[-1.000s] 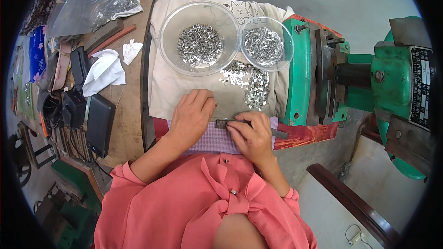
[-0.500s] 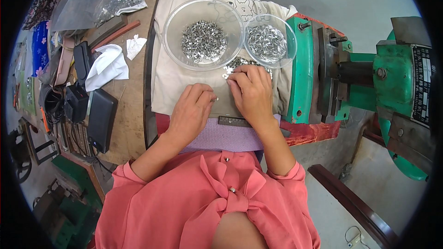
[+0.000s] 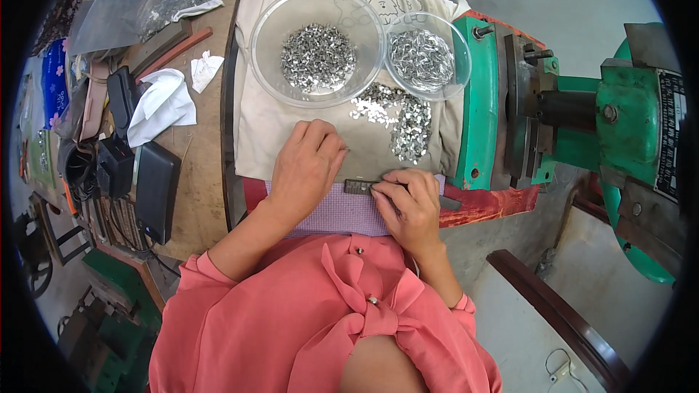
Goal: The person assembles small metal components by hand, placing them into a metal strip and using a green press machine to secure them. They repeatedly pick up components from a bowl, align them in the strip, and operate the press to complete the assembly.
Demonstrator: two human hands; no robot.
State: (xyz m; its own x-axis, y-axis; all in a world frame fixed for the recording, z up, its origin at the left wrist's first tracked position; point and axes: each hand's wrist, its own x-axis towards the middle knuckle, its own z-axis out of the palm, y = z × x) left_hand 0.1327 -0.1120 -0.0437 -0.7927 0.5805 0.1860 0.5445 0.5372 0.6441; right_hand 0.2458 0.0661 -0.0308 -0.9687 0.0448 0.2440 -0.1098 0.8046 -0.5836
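Observation:
My left hand (image 3: 309, 164) hovers above the cloth's front part, its thumb and fingers pinched around a small metal piece (image 3: 346, 149) that barely shows. At the cloth's front edge, a dark slotted metal block (image 3: 358, 187) lies on a purple checked cloth (image 3: 320, 212). The fingertips of my right hand (image 3: 411, 207) are closed at the block's right end; its other fingers are curled. Beyond the hands, a loose pile of small flat silvery pieces (image 3: 410, 133) is spread on the beige cloth (image 3: 266, 135).
Behind the pile stand a large clear tub (image 3: 262, 65) and a smaller clear tub (image 3: 466, 65), both holding small metal parts. A green machine (image 3: 477, 116) borders the right. On the wooden bench (image 3: 207, 204) at left lie a black power bank (image 3: 158, 193), tissue (image 3: 164, 109) and a plastic bag (image 3: 109, 11).
My right hand has moved back from the pile to the dark metal block, uncovering the silvery pieces. My left hand stays nearly in place, still pinched. The view has shifted slightly.

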